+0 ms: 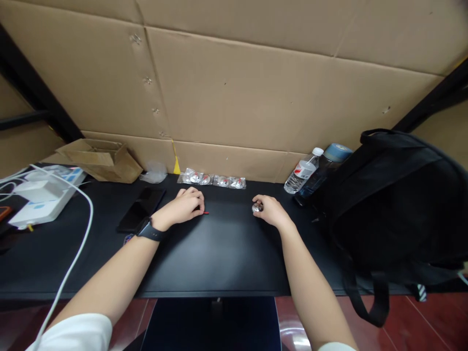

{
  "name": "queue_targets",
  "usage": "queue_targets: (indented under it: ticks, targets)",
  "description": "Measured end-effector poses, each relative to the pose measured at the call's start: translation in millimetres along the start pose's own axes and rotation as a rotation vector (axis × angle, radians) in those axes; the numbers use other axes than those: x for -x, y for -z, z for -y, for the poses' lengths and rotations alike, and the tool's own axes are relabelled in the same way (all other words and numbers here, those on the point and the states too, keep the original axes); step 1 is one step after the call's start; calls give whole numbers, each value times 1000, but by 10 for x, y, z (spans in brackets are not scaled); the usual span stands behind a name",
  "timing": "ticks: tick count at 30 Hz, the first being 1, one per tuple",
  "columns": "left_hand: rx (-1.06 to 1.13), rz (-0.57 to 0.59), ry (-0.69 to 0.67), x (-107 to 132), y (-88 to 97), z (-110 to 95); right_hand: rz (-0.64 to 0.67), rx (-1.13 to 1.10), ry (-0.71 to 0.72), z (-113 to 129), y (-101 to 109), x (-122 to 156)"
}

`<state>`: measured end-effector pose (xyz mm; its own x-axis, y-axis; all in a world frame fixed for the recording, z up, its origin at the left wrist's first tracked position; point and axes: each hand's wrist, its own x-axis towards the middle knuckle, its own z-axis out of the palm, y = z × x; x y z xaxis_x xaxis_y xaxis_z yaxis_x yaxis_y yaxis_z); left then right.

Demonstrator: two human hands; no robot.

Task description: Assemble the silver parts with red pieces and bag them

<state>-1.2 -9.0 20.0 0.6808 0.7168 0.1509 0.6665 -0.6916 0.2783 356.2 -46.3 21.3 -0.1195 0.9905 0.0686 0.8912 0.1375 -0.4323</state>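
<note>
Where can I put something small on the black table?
The table is bare between the left hand and right hand, from the plastic packets to the front edge. It's crowded on the right with the water bottle and black backpack, and on the left with the brown paper bag and white cable.

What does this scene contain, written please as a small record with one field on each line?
Left hand: small red piece at its fingertips; grip unclear
Right hand: holds shiny round object
Surface: black table
Far edge: clear packets in a row
Left side: paper bag, dark flat device, white cable
Right side: clear bottle with white cap, black backpack
</note>
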Motion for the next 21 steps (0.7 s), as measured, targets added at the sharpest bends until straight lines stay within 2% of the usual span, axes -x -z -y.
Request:
queue_targets:
  ticks: [4, 10, 14, 18, 21]
  targets:
    - [45, -48, -35, -34, -6, -204, -22, 12, 3, -3, 21, 10]
    - [268, -227, 2, -85, 38, -457, -112, -87, 78, 135, -7, 30]
    - [414, -300, 85, -107, 16, -460, -122, -258, 149, 383, -181, 60]
    - [377, -320, 133, -118, -28, -426, -209, -404, 278, 660, -326, 119]
    - [340, -314, 127, -122, -45, -467, -264, -498, 379, 793, -339, 168]
